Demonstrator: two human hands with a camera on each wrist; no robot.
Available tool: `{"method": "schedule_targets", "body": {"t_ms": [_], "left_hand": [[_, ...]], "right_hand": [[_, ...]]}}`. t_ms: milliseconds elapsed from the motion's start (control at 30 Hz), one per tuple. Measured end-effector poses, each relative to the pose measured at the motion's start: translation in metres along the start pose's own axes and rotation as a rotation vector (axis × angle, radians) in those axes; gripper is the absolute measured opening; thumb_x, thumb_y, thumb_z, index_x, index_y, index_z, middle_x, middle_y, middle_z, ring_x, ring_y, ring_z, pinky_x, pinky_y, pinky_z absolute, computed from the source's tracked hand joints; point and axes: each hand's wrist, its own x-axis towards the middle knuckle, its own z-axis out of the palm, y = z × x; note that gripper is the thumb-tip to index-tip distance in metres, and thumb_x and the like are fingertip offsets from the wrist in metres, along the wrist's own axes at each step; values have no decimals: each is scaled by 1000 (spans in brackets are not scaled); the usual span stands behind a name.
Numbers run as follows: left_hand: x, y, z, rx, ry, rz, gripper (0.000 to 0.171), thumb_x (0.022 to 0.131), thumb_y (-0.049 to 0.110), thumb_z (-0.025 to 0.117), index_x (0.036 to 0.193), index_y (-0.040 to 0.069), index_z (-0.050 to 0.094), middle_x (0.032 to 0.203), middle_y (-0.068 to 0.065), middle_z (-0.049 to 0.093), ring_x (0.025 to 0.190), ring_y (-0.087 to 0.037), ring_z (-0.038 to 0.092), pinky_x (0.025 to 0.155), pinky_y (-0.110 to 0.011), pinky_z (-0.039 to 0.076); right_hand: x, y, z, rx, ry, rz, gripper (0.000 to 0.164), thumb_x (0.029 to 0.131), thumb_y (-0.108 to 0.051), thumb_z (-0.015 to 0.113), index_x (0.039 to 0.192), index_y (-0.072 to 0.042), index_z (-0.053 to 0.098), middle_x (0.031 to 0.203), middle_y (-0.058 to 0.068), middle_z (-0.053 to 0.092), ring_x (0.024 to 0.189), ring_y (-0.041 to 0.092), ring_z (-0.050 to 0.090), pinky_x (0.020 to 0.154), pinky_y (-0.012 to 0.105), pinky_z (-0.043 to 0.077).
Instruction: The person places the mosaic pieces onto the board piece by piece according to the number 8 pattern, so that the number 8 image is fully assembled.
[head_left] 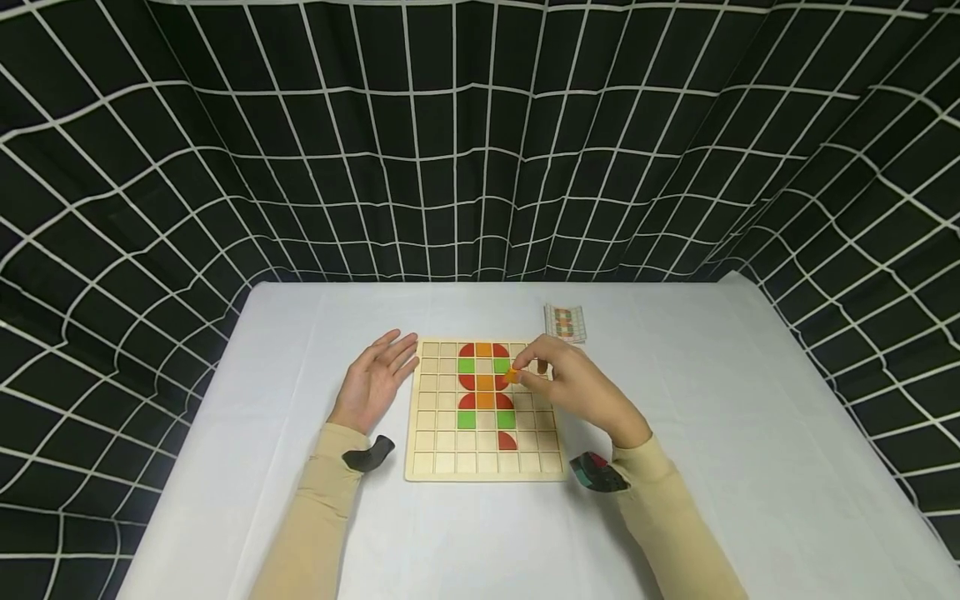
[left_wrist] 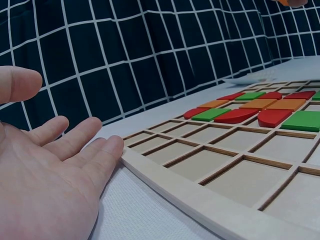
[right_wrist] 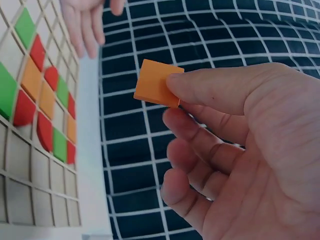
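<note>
A wooden grid board (head_left: 444,463) lies on the white table. Red quarter-round tiles (head_left: 467,382), orange square tiles (head_left: 486,400) and green square tiles (head_left: 467,419) fill some middle cells, with a lone red quarter-round tile (head_left: 507,441) lower down. My right hand (head_left: 576,385) pinches an orange square tile (right_wrist: 152,82) between thumb and index finger, raised above the board's right half. My left hand (head_left: 372,387) is palm up with fingers extended, holding nothing. In the left wrist view its fingertips (left_wrist: 114,146) are at the board's left edge; contact is hard to judge.
A small stack of pattern cards (head_left: 565,323) lies behind the board's far right corner. A dark curtain with white grid lines (head_left: 450,167) surrounds the back and sides of the white table (head_left: 300,350). Each wrist wears a dark device.
</note>
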Motion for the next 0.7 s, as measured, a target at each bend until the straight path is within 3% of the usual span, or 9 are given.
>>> {"method": "schedule_targets", "body": {"t_ms": [300,700], "left_hand": [[2,-1,-1,-12,-11,-2,55,113,24,26,161,3,10,168,-21,19,158,-30,18,132,-39,23],[2,-1,-3,-10,-13,3,55,113,25,26,161,3,10,168,-21,19,158,-30,18,132,-39,23]], "right_hand": [[4,0,26,-28,-91,6,10,95,-14,70,103,-9,73,99,-4,69,88,14,54,73,23,51],[1,1,49,-132,-181,-3,3,94,-15,71,96,-14,74,88,-8,64,83,10,52,69,20,47]]}}
